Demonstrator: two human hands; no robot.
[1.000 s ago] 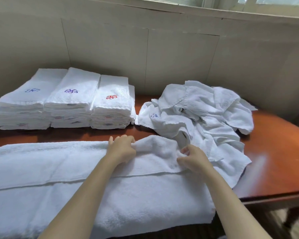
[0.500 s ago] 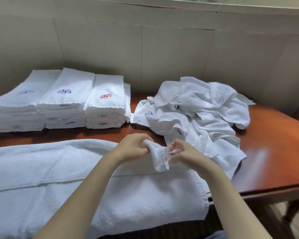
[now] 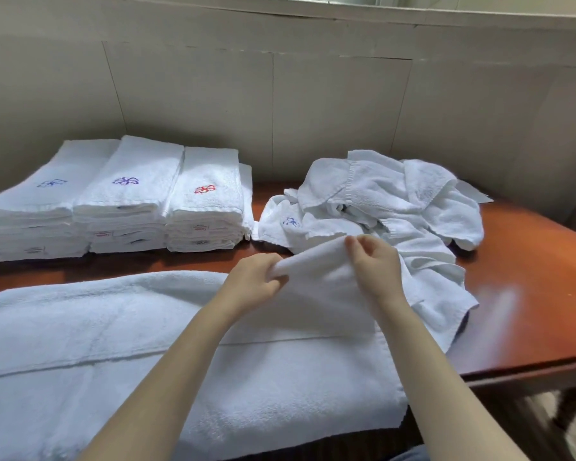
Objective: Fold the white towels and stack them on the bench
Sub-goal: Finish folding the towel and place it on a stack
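Observation:
A small white towel is lifted above the bench between my hands. My left hand grips its left edge and my right hand pinches its upper right corner. Under it lies a large white towel, spread flat across the front of the wooden bench. A heap of unfolded white towels sits behind my right hand. Three stacks of folded towels with embroidered marks stand at the back left.
A beige panelled wall runs right behind the bench. The bench's front right edge drops to the floor, where a dark leg shows. Bare wood lies right of the heap.
My hands pulled a small towel out of the heap's near edge, raised it and spread it apart between them. The view tilted down a little.

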